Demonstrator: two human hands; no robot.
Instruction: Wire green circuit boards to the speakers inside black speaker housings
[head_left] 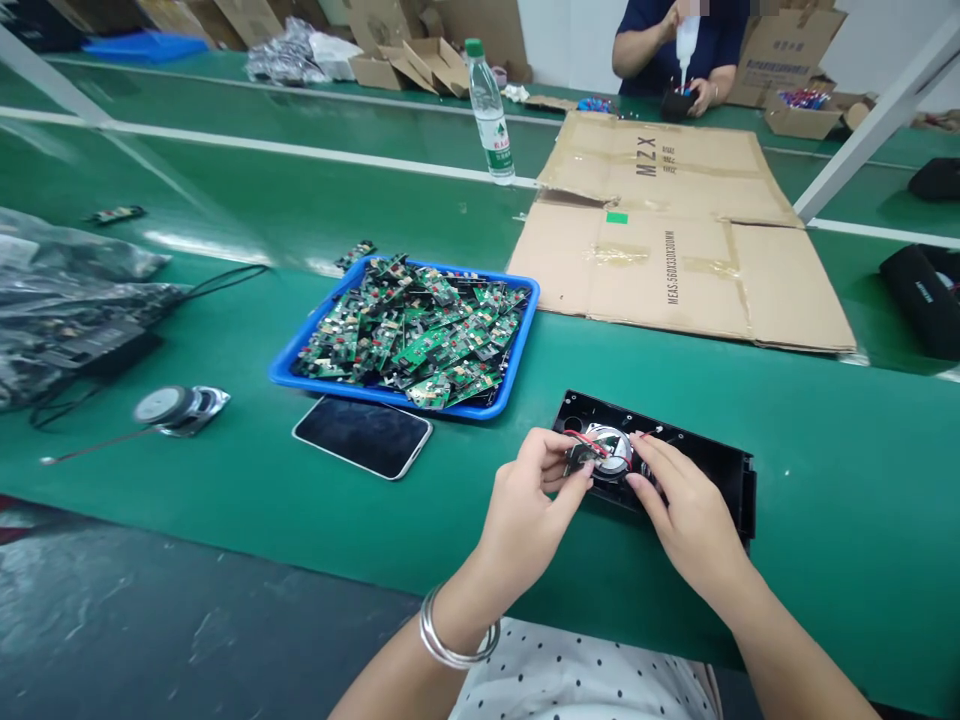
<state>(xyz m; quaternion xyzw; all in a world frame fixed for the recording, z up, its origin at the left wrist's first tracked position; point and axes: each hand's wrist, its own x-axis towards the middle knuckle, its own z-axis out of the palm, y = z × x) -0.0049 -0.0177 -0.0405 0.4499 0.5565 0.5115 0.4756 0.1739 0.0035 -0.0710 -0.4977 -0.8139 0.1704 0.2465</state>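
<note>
A black plastic housing (701,478) lies on the green table in front of me, with a round silver speaker (616,445) in its left part. My left hand (536,490) pinches a small dark part (579,458) at the speaker's left side. Red wires (581,437) run from there across the speaker. On the other side, my right hand (679,505) has its thumb and fingertips closed in against the speaker's right edge. A small white connector (660,430) shows just beyond those fingers. What lies directly under the fingertips is partly hidden.
Left of the housing stands a blue tray (281,375) heaped with green circuit boards (420,340). A phone (364,437) and another speaker (169,405) lie nearby. Flattened cardboard (622,255) and a water bottle (491,120) sit farther back. Across the table, a person (637,50) handles a white squeeze bottle.
</note>
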